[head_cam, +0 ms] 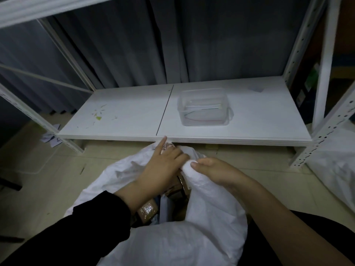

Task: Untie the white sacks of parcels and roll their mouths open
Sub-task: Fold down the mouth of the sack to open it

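The person is bending over a white sack (211,217) that is sitting on the floor (48,179), right in front of a low shelf board (259,120). Its mouth is already gaping, and parcels (148,210) bound in brown tape are showing inside.

The right hand (213,169) is clenching a twisted bunch of the rim, thumb on top. The left hand (163,166) is meeting it from the other side, its fingers curling onto the same bunch while the forefinger is sticking out straight toward the shelf edge. Both hands are working at the far side of the mouth, and the bunch is running crosswise between them.

To my eye the coming move is pulling that bunch apart and turning the rim outward and down. The tight spot is ahead. The far rim is lying just under the board's front edge and the forefinger tip is almost touching it, so rolling away from the body is going to be cramped. Drawing the sack back toward the person looks easier.

Open floor is lying to the left. To the right, a perforated post (326,131) and a second sack (336,162) are standing well apart. A clear tub (203,106) is sitting on the board, out of reach of the work.
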